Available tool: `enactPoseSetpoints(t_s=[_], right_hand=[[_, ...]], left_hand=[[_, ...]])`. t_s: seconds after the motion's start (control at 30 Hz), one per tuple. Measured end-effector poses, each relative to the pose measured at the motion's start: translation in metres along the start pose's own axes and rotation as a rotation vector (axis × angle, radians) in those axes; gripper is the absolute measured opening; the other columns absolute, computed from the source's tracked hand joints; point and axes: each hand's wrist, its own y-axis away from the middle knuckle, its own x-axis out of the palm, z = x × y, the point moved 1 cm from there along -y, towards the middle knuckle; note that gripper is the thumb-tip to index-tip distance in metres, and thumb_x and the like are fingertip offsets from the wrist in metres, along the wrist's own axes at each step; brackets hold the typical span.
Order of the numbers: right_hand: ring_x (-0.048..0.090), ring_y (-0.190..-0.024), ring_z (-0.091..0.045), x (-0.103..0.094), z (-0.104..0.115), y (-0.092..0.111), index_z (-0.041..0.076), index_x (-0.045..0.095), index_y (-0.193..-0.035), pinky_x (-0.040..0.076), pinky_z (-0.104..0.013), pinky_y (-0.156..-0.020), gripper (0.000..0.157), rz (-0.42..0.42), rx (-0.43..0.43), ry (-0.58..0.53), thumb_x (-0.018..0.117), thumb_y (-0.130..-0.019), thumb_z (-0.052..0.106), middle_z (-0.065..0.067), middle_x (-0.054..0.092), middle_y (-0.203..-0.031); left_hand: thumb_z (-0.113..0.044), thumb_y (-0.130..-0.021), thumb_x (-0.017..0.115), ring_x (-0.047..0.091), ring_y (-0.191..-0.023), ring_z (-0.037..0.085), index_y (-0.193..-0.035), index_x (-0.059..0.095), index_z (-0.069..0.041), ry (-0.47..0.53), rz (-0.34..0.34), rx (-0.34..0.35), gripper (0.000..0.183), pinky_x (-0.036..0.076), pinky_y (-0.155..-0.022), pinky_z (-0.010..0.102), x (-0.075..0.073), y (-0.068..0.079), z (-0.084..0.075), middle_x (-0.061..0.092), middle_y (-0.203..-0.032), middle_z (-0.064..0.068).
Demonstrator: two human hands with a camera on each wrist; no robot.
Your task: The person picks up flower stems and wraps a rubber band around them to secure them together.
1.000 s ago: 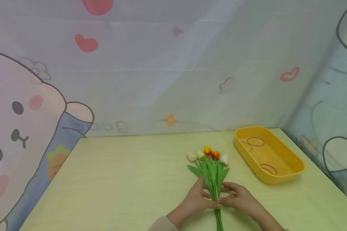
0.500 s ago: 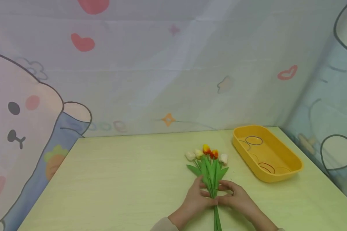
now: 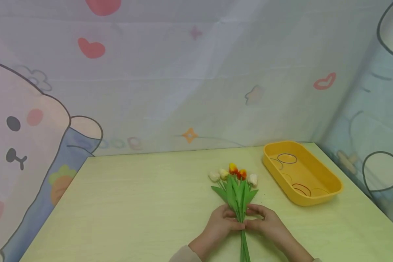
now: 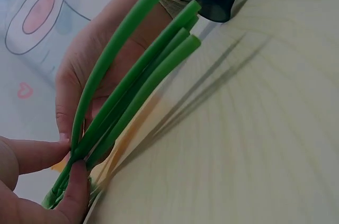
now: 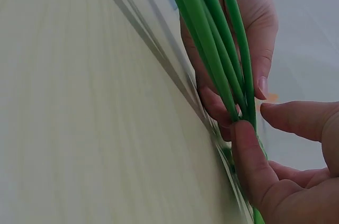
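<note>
A bunch of artificial tulips (image 3: 239, 194), with white, pale yellow and orange-red heads, points away from me at the right of centre. My left hand (image 3: 221, 223) holds the stems from the left, and my right hand (image 3: 265, 222) holds them from the right, at about the same height. In the left wrist view the green stems (image 4: 124, 83) run between thumb and finger, their cut ends free and raised off the table. The right wrist view shows the stems (image 5: 212, 33) gathered close together where the fingertips of both hands meet them. Some fingers are hidden behind the bunch.
A yellow tray (image 3: 276, 178) with several thin coloured bands in it stands to the right of the flowers. The pale table (image 3: 134, 203) extends left of the hands. A printed cloth (image 3: 157, 91) hangs behind it and along the sides.
The stems have come closer together between the hands, and the fingers have drawn in around them. The whole view has shifted slightly; the tray stays in place.
</note>
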Motion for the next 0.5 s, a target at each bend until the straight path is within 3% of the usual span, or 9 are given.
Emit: enactPoseSetpoints(t_s=[0.2, 0.5], right_hand=[[0.054, -0.116, -0.029, 0.0023, -0.0008, -0.0006, -0.007, 0.051, -0.133, 0.052, -0.038, -0.089, 0.062, -0.046, 0.013, -0.006, 0.077, -0.08, 0.013, -0.014, 0.063, -0.12], [0.066, -0.096, -0.019, 0.0028, -0.0027, -0.0018, -0.013, 0.043, -0.136, 0.056, -0.027, -0.082, 0.067, 0.015, 0.013, -0.116, 0.075, -0.083, 0.013, -0.024, 0.057, -0.126]], left_hand=[[0.009, -0.073, 0.073, 0.068, -0.085, 0.018, -0.132, 0.049, 0.007, 0.031, 0.017, -0.014, 0.064, 0.057, -0.08, 0.029, 0.0002, 0.0014, -0.0003, 0.07, -0.101, 0.014], [0.011, -0.075, 0.071, 0.071, -0.087, 0.027, -0.134, 0.048, 0.006, 0.1, 0.065, -0.01, 0.063, 0.058, -0.08, 0.03, 0.0002, 0.0013, 0.0011, 0.07, -0.106, 0.017]])
